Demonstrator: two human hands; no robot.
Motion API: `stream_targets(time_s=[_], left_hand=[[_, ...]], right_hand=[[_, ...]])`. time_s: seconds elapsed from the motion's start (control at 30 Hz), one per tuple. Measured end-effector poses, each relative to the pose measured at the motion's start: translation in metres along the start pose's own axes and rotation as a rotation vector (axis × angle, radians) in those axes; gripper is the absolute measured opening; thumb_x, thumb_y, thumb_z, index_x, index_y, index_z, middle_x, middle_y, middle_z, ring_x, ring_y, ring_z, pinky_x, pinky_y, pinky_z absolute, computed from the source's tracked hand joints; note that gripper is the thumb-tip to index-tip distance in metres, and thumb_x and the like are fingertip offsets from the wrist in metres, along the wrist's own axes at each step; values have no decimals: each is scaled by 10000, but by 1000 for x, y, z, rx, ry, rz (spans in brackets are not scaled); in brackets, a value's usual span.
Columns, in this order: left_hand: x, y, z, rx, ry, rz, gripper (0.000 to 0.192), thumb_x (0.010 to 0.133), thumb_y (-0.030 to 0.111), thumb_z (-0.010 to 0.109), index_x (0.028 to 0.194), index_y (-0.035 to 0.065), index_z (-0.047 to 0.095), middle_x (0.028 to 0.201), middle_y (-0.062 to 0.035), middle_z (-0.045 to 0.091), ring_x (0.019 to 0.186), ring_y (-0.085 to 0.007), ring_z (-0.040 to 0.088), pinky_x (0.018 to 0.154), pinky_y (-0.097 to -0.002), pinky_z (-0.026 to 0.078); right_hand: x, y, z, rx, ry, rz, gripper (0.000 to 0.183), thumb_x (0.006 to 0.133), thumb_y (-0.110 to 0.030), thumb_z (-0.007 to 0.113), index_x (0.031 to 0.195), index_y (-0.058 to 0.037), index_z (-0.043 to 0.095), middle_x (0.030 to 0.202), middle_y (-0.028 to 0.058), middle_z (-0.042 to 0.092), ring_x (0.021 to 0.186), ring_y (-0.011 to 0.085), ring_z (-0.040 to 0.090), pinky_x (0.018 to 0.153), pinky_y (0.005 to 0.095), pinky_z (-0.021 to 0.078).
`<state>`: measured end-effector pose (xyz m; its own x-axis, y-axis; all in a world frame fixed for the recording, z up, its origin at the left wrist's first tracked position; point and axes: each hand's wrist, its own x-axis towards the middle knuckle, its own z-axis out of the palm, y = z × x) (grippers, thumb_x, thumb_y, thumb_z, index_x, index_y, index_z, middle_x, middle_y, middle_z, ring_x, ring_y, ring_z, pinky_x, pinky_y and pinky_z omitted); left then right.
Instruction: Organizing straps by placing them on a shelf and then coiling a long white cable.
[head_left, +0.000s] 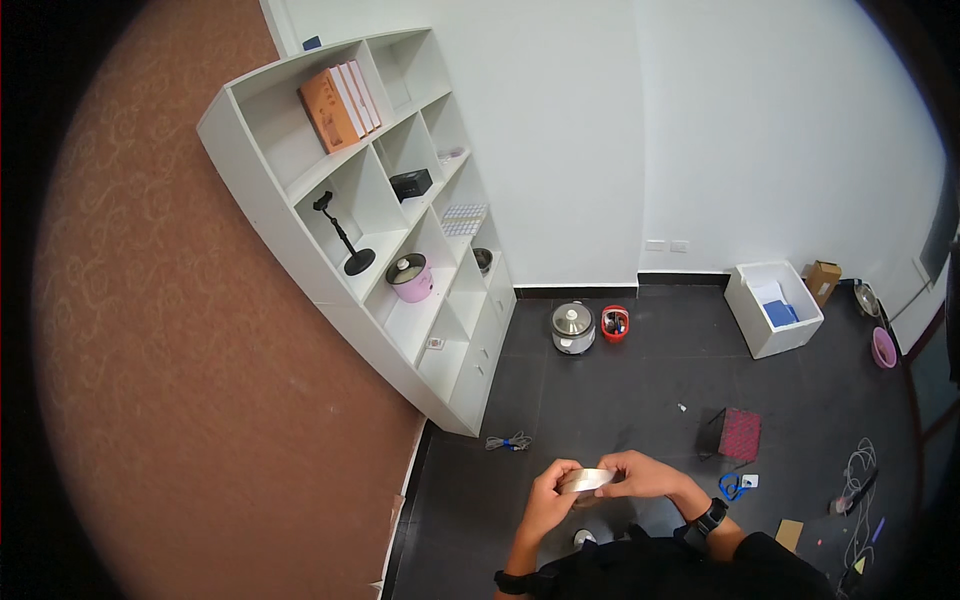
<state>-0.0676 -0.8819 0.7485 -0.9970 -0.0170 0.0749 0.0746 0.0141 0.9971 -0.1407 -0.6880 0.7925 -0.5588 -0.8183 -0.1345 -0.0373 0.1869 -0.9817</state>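
Observation:
A roll of shiny, pale tape (586, 480) is held in front of the body at the lower middle of the view. My left hand (549, 496) grips its left side, with the thumb and fingers around the edge. My right hand (641, 475) pinches its right side, the thumb below and the fingers above. A dark watch (709, 517) is on the right wrist. Whether a strip of the tape is lifted from the roll cannot be told.
A white shelf unit (450, 379) stands at the left, holding books, a phone stand and a pink pot. On the dark floor are a rice cooker (573, 328), a red basket (615, 337), a white foam box (750, 330), a small red stool (741, 435) and coiled cables (510, 442).

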Motion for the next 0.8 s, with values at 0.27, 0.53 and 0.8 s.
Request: stream_targets(time_s=[0.27, 0.53, 0.8], left_hand=[[6, -11, -11, 18, -68, -100, 225, 774, -8, 648, 982, 6, 563, 843, -20, 591, 782, -60, 539, 670, -225, 447], [39, -13, 13, -10, 6, -73, 179, 771, 3, 655, 906, 30, 541, 799, 5, 556, 740, -48, 503, 635, -209, 416], [126, 8, 37, -123, 168, 34, 210, 734, -42, 623, 893, 53, 525, 808, 21, 521, 748, -44, 491, 660, -195, 402]], right_hand=[[16, 5, -10, -9, -18, 14, 189, 833, -170, 689, 909, -15, 612, 743, 0, 590, 699, 74, 513, 633, 247, 417], [33, 28, -51, 39, -102, 35, 204, 824, -171, 709, 902, -17, 600, 777, 2, 601, 734, 77, 537, 661, 247, 435], [60, 50, -145, 53, -73, -94, 202, 829, -170, 705, 888, -17, 588, 773, 12, 590, 740, 82, 530, 679, 261, 436]])
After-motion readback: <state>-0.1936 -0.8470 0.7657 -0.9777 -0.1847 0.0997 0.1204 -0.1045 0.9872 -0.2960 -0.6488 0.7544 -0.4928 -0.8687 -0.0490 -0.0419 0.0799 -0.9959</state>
